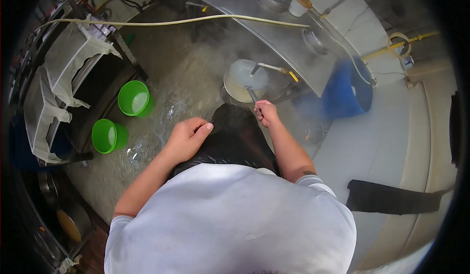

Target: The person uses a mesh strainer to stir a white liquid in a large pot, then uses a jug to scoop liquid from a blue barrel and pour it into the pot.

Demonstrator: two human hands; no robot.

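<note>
- While steam drifts over the wet concrete floor (pixel 186 78), the right hand (pixel 267 113) is clenched around the thin metal handle (pixel 252 96) of a utensil that reaches into the steaming metal pot (pixel 245 79).
- The pot stands on the floor just under the edge of the steel table (pixel 284 39), beneath a pipe tap with a yellow lever (pixel 274 69).
- The left hand (pixel 188 138) is loosely curled, its fingertips resting on the black apron (pixel 235 137) at the person's front; it grasps nothing that shows.
- Two green buckets (pixel 134 98) sit on the floor to the left, well apart from the pot, beside racks draped with white cloth (pixel 68 61).
- A blue barrel (pixel 347 90) stands to the right of the pot, by the table.
- A pale hose (pixel 161 23) runs across above the floor.
</note>
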